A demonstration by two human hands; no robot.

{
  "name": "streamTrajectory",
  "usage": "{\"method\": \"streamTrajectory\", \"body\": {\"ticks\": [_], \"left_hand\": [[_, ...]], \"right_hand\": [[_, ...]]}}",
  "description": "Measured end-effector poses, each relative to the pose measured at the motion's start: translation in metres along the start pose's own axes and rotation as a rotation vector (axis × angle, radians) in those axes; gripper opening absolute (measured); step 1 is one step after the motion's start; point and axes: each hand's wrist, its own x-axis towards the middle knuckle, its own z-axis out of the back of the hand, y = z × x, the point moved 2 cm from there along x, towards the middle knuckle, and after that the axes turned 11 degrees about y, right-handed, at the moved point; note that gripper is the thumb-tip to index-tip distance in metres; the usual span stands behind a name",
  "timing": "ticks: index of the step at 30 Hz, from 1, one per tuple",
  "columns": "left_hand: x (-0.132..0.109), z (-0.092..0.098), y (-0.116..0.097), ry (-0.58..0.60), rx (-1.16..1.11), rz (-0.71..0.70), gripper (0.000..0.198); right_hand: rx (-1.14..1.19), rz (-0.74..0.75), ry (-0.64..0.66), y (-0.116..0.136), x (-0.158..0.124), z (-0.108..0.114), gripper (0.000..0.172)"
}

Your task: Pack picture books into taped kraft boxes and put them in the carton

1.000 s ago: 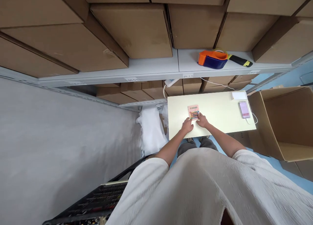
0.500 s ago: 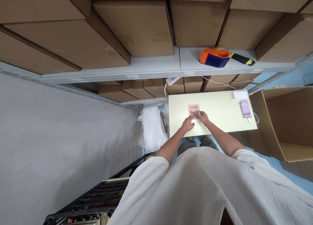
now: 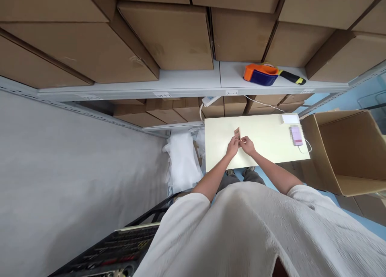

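Above a pale surface [image 3: 268, 130] at the foot of a loaded shelf [image 3: 187, 79], I have both hands at close work on one small pinkish-brown item [image 3: 237, 132], tilted up over the left part of the top. The left hand [image 3: 232, 147] grasps its lower part, and the right hand [image 3: 248, 146] has its fingers pinched at the near right edge; the lower end is hidden behind them, and from my remote post I cannot tell whether it touches the surface. The fine fingerwork, in my judgement, calls for the left hand to act as a steady anchor while the right makes only small moves. I would grip lightly, since the item looks thin and could crease, and leave its face uncovered where possible. Low over the surface is the best place for it: a slip would then cost little. Well apart to the right lie a white box [image 3: 290, 119] and a blurred purple object [image 3: 296, 136] near a white cord [image 3: 309, 146], which I would give the right forearm room to avoid.
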Motion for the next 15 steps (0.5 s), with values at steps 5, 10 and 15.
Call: {"method": "streamTrajectory", "body": {"ticks": [5,10,15], "left_hand": [[-0.007,0.028,0.001,-0.136,0.029,0.073,0.048],[-0.015,0.056,0.025,-0.064,0.091,0.180,0.070],[-0.018,0.061,0.043,0.042,0.192,0.227,0.080]], "right_hand": [[0.028,0.073,0.218,-0.004,0.003,-0.017,0.025],[0.030,-0.047,0.302,-0.018,0.004,-0.031,0.038],[0.035,-0.068,0.306,-0.022,0.003,-0.034,0.048]]}}
